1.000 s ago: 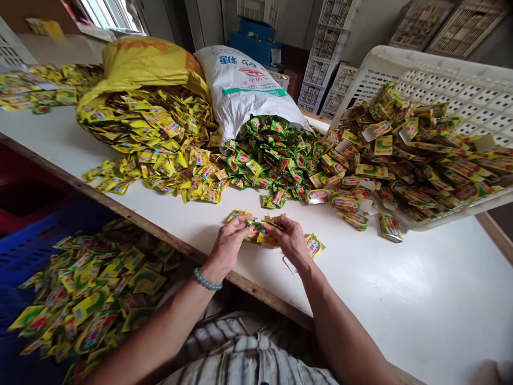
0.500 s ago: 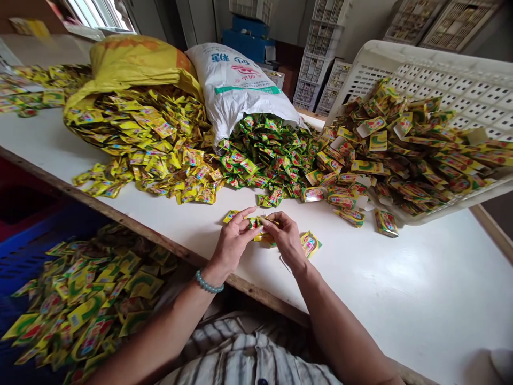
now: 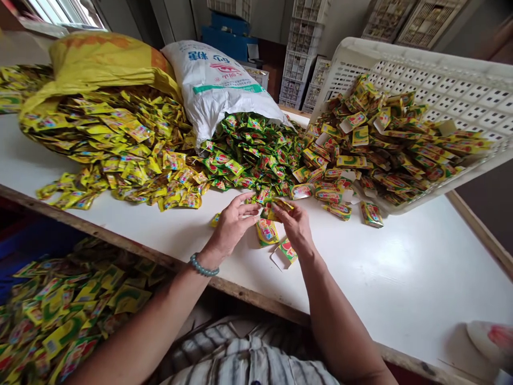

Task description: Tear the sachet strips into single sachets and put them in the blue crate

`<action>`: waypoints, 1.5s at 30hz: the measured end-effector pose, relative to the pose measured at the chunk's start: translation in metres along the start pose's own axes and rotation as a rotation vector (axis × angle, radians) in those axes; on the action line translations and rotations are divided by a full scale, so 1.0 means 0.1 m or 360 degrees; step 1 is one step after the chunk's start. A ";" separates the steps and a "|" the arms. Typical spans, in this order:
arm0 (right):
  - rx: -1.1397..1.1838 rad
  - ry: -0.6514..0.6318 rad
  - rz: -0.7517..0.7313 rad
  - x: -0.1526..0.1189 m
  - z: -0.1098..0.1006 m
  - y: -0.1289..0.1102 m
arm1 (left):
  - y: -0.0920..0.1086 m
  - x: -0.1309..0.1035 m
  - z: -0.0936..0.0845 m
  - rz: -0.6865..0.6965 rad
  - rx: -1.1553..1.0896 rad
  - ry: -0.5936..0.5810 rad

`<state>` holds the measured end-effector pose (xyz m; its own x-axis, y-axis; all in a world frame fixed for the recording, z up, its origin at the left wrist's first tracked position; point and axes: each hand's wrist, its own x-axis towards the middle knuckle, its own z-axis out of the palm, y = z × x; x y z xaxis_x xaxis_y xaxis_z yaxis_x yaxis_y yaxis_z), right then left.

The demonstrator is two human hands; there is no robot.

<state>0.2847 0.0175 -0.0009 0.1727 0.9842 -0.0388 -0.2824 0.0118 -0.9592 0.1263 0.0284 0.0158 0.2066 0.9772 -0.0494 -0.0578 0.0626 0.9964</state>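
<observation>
Beads point(image 3: 204, 266), smooth and round, circle the wrist of the left hand point(image 3: 229, 225) in the head view. That hand's fingers curve apart; whether they touch the small packet point(image 3: 270, 214) is unclear. The right hand point(image 3: 296, 223) pinches this packet above the glossy white table point(image 3: 385, 283), near a flat box point(image 3: 267, 233) and an unfolded-end carton point(image 3: 288, 249). A creased yellow sack point(image 3: 112, 56) and a crinkled white sack point(image 3: 224, 75) spill wrapped packets; a perforated plastic basket point(image 3: 441, 93), tipped sideways, holds thin cartons.
</observation>
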 end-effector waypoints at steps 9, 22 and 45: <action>-0.0564 0.0317 -0.0347 0.05 -0.17 0.05 | -0.20 -0.04 0.44 0.0142 0.1732 0.0019; -0.1116 0.0153 -0.0018 0.23 -0.34 0.34 | -0.33 0.19 0.03 0.0059 0.1781 -0.0148; -0.0399 -0.0355 0.0316 0.16 -0.26 0.06 | -0.42 0.09 -0.20 -0.0397 -0.0284 -0.0464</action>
<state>0.3108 0.0286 -0.0143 -0.0795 0.9775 -0.1955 -0.0453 -0.1994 -0.9789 0.1115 0.0390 -0.0275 0.5021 0.8308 -0.2399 -0.1343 0.3490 0.9274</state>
